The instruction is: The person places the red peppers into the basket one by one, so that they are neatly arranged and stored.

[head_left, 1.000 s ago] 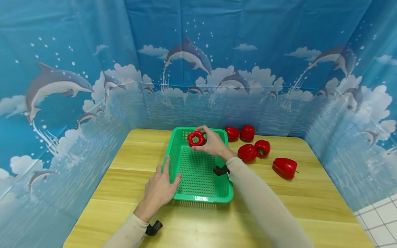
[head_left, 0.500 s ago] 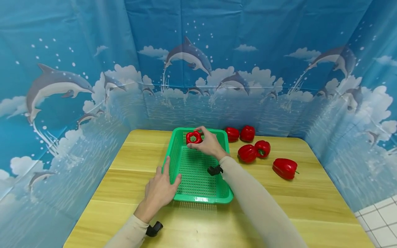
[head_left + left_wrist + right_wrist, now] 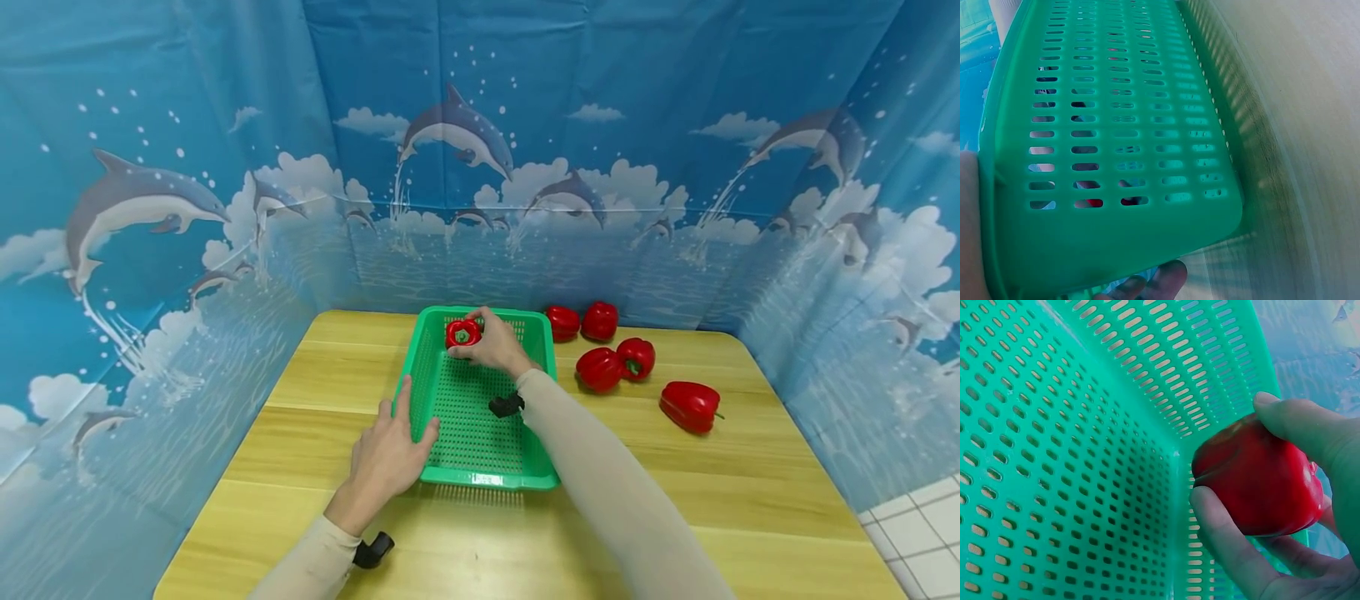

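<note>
In the head view, a green perforated basket (image 3: 487, 481) sits on the wooden table. My right hand (image 3: 498, 346) holds a red bell pepper (image 3: 462, 334) inside it, near the far left corner, with the stem end facing up. The right wrist view shows the thumb and fingers around the pepper (image 3: 1260, 478), close to the basket wall (image 3: 1166, 356). My left hand (image 3: 384, 458) holds the basket's left side near the front, thumb over the rim and fingers outside. Fingertips (image 3: 1169, 280) show past the basket's corner in the left wrist view.
Right of the basket lie several more red bell peppers: two at the back (image 3: 581, 322), a touching pair (image 3: 598, 370) in front of them, and a single pepper (image 3: 688, 407) farther right. A blue dolphin-print curtain (image 3: 450, 250) encloses the table (image 3: 750, 467).
My right hand has carried the bell pepper a little to the left, toward the basket's far left corner. The left hand and the other peppers have stayed put.
</note>
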Available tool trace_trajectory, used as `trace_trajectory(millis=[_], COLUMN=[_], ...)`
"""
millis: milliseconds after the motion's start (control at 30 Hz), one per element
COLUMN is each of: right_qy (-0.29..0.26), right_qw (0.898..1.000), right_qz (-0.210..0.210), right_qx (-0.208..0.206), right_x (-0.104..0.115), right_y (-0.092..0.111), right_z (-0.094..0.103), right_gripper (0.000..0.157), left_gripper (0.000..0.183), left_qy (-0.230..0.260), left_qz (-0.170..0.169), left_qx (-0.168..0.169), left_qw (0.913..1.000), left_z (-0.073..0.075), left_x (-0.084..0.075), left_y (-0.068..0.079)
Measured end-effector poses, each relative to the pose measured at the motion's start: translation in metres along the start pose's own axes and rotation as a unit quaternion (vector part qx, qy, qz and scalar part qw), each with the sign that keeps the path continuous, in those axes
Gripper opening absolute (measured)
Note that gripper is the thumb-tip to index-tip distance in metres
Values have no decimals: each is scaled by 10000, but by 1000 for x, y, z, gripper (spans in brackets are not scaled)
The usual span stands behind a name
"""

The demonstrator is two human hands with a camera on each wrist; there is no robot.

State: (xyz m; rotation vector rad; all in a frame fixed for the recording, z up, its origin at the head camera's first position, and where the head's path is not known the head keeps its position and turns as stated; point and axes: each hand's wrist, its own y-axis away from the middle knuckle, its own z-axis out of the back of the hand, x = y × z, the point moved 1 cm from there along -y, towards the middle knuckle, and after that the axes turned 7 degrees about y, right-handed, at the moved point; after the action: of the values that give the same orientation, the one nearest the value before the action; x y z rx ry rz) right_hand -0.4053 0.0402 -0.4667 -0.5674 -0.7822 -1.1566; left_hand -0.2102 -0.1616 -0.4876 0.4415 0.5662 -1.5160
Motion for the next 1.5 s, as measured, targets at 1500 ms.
trace_trajectory(millis=[1500], right_qy=[1200], right_qw=[9916], right_qz=[-114], right_qx=[476], right_x=[15], right_y=[8], right_z=[5], right_gripper=[79], left_gripper=[97], left_qy=[113], left_qz=[-4], left_qx=[-18], left_qw=[9999], left_z=[1], left_x=[-1], left_y=[0])
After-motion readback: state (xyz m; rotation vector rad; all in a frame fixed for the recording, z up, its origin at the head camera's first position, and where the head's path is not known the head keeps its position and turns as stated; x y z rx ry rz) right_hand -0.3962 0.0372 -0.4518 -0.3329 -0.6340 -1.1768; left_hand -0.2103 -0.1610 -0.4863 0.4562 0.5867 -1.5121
